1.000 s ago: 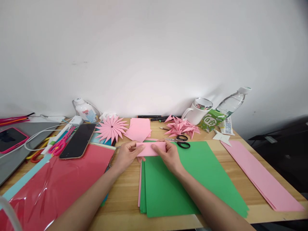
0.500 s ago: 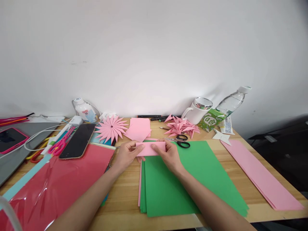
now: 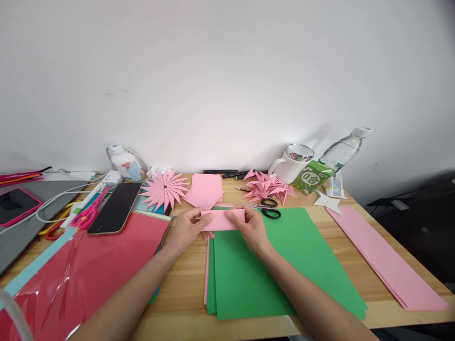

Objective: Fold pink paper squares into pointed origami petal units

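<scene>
Between my two hands is a small pink sheet of paper (image 3: 219, 221), folded into a narrow rectangle and held over the far left part of a stack of green paper (image 3: 280, 270). My left hand (image 3: 189, 228) pinches its left end, thumb on the near face and fingers behind. The right end is pinched by my right hand (image 3: 251, 228) in the same way. Just behind the hands lie pink paper squares (image 3: 205, 187). A pink folded paper star (image 3: 164, 189) stands left of them, and a heap of pink folded pieces (image 3: 267, 185) lies to the right.
Black-handled scissors (image 3: 270, 213) lie close to my right hand. A white mug (image 3: 289, 166), a green box (image 3: 313, 177) and a water bottle (image 3: 343, 149) stand at the back right. Pink strips (image 3: 387, 258) lie right; a phone (image 3: 115, 208) and red sheets (image 3: 103, 265) lie left.
My right thumb has shifted very slightly along the folded pink paper. Both hands keep their hold, and everything else stays where it was.
</scene>
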`<action>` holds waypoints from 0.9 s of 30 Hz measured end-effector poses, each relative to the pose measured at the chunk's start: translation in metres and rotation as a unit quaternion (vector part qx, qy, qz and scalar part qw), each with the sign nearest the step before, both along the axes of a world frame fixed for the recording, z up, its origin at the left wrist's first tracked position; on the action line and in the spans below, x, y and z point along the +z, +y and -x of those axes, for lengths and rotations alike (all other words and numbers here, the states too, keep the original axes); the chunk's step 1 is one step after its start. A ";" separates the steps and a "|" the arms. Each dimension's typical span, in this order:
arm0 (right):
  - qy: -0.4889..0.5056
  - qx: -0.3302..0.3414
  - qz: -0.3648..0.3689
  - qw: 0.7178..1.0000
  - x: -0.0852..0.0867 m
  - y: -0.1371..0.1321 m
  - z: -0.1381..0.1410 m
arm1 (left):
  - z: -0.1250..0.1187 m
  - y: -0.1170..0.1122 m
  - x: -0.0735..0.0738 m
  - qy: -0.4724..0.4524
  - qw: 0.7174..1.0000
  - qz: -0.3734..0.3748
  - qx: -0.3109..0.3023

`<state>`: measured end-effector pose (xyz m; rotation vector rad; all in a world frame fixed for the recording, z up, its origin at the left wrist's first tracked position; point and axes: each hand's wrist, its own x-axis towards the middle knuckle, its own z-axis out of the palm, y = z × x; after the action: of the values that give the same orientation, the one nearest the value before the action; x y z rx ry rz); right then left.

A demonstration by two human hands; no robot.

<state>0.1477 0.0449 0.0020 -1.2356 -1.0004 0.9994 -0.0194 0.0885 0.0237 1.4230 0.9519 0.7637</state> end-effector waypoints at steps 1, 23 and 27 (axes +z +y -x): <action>-0.001 0.001 0.001 1.000 0.000 0.000 0.000 | 0.000 0.000 0.000 0.001 1.000 0.001 0.000; 0.008 -0.005 0.009 1.000 0.002 0.000 0.001 | 0.000 -0.001 0.004 -0.003 1.000 -0.028 -0.009; 0.021 -0.009 0.010 1.000 0.003 0.001 0.002 | 0.000 -0.001 0.002 0.000 0.999 -0.032 0.005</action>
<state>0.1455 0.0457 0.0050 -1.2331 -0.9466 1.0203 -0.0196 0.0880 0.0257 1.4757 0.9429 0.8078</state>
